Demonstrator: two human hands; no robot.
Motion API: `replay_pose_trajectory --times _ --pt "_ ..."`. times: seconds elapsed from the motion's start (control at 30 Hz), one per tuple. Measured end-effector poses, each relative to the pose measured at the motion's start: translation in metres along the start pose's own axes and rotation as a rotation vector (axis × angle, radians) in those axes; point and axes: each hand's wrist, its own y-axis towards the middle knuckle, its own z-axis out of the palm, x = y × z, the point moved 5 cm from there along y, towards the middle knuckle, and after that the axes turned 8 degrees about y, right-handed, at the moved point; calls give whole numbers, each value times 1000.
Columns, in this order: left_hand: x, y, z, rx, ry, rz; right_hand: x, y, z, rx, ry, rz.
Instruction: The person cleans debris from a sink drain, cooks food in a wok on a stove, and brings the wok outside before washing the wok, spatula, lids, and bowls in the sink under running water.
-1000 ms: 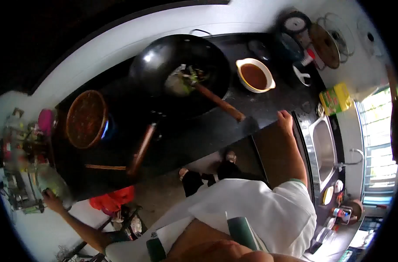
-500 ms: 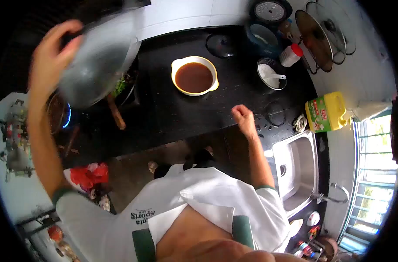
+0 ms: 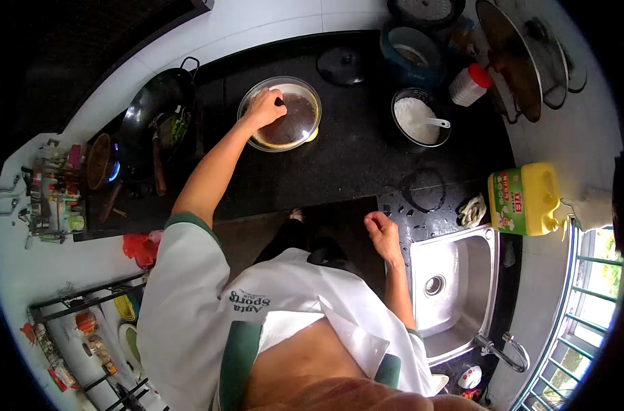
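My left hand (image 3: 264, 109) is closed around the dark knob of a clear glass lid (image 3: 246, 103). The lid lies over a round yellow-and-white bowl (image 3: 312, 135), and brown liquid shows through the glass. Whether the rim of the lid rests on the bowl all the way round, I cannot make out. My right hand (image 3: 384, 238) hangs near the front edge of the counter with its fingers curled and nothing visible in them.
Left of the bowl stands a wok (image 3: 140, 103) with greens and a wooden-handled spatula (image 3: 159, 164); a burner flame (image 3: 115, 170) glows beside it. A bowl of white powder (image 3: 414, 118), a yellow jug (image 3: 524, 198) and the sink (image 3: 456, 288) are on the right.
My left hand has carried the lid from over the wok rightward onto the bowl, uncovering the wok. My right hand has dropped slightly lower, toward my body.
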Motion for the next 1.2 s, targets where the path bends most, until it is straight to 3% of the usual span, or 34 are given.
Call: replay_pose_trajectory --times 0.27,0.53,0.63,0.77,0.8,0.87,0.93,1.03,1.07,1.13,1.2 --pt "8 12 13 12 22 -67 2 6 -4 23 -22 -8" --pt "0 7 2 205 45 -85 18 34 7 144 -104 -59" --pt "3 3 4 268 91 -139 22 62 22 188 -59 -215" --pt "-3 -2 -8 321 140 -190 25 121 57 282 318 115" --pt "8 1 -10 185 71 -248 31 134 65 279 314 111" --pt "37 6 -10 -21 -13 -366 31 156 84 195 655 307" --pt "79 13 7 -81 -243 -572 33 175 102 132 717 354" --pt "141 22 64 -164 -483 -673 28 195 122 70 813 436" --pt "145 26 57 -164 -493 -661 27 200 126 78 845 479" --pt "135 20 67 237 -966 -749 43 197 131 213 848 410" --pt "141 24 71 182 -935 -757 44 199 135 220 832 411"
